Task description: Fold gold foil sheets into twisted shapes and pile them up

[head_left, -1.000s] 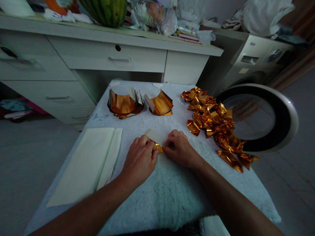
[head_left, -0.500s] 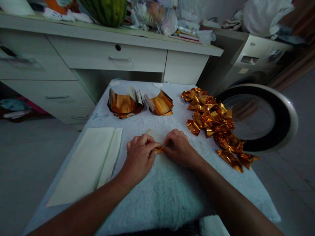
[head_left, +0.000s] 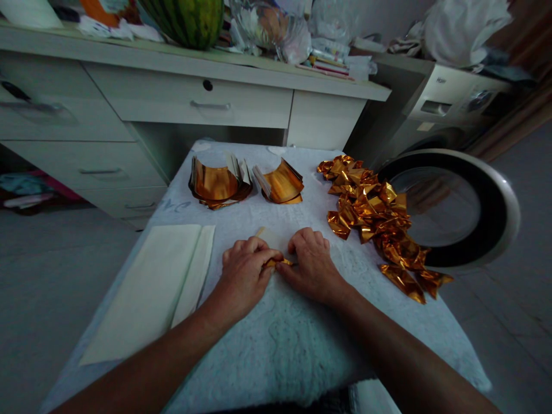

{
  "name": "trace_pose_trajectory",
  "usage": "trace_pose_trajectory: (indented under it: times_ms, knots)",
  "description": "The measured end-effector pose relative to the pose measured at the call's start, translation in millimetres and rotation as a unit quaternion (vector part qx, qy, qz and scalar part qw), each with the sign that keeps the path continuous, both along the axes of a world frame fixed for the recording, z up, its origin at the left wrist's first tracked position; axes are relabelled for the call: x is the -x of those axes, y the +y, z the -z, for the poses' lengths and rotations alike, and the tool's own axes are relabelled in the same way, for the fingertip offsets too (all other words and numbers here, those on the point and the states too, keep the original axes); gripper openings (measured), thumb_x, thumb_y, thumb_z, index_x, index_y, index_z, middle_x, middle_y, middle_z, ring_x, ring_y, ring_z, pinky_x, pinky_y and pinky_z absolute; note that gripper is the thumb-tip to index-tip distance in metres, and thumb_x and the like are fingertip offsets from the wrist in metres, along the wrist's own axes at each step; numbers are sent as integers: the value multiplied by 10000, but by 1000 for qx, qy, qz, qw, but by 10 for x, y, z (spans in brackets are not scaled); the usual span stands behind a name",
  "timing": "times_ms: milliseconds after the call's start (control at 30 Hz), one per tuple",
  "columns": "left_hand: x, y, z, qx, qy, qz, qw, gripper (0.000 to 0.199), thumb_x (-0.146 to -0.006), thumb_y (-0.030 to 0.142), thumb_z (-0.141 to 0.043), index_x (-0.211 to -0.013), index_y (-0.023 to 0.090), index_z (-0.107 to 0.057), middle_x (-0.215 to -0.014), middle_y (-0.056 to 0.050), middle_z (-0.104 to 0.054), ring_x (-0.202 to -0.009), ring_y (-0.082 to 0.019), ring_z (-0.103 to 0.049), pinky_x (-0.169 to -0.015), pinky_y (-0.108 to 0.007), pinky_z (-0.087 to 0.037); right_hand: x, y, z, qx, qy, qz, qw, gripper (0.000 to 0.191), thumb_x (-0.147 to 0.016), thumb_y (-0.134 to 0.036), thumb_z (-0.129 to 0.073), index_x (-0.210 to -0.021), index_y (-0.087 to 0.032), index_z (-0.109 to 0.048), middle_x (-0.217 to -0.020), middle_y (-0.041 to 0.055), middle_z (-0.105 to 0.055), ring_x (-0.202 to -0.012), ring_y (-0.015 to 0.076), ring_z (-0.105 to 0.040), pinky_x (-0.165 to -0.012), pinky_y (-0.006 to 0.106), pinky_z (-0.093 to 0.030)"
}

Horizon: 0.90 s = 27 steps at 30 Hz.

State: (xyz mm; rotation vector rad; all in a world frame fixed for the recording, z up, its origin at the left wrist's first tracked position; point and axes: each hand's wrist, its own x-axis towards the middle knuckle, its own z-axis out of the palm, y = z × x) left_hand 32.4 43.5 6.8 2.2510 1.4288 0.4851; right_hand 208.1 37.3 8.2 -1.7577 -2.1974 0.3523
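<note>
My left hand (head_left: pixel 245 267) is closed with thumb and fingertips on a small folded piece of gold foil paper (head_left: pixel 271 263) low over the cloth. From the other side my right hand (head_left: pixel 314 265) grips the same piece, its thumb pressed along the fold. Most of the paper is hidden under my fingers. Just beyond it a pale sheet (head_left: pixel 271 237) shows between the hands. Two curved stacks of gold foil sheets, one on the left (head_left: pixel 215 183) and one on the right (head_left: pixel 282 181), lie farther back. A heap of folded gold foil pieces (head_left: pixel 371 210) spreads to the right.
A pale cloth (head_left: pixel 297 345) covers the table. Cream paper (head_left: pixel 146 287) lies at its left. Behind stand a white drawer desk (head_left: pixel 185 98) with a watermelon (head_left: pixel 185 20) on top, and a washing machine (head_left: pixel 435 106) whose open round door (head_left: pixel 504 213) reaches toward the table's right edge.
My right hand has turned flatter, its thumb sliding left along the gold foil paper toward my left thumb. My left hand stays almost in place.
</note>
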Motion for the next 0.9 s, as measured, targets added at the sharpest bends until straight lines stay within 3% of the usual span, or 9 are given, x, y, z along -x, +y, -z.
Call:
trace_pose_trajectory:
  times_ms: [467, 900]
  knots:
    - [17, 13, -5, 20, 13, 5, 1000, 364, -865, 111, -545, -1106, 320, -721, -1069, -37, -608, -1036, -262, -505, -878, -452, -374, -164, 18, -125, 58, 24, 5, 998, 447, -809, -269, -645, -1224, -189, -500, -1235, 111, -516, -1103, 300, -451, -932, 463, -374]
    - [47, 15, -52, 50, 8, 9, 999, 465, -812, 51, -512, -1122, 330, -716, -1088, -39, -605, -1070, -264, -503, -905, -457, -372, -213, 44, -171, 83, 28, -18, 996, 532, -801, -193, -632, -1306, -191, -469, -1271, 122, -503, -1132, 295, -450, -976, 462, -363]
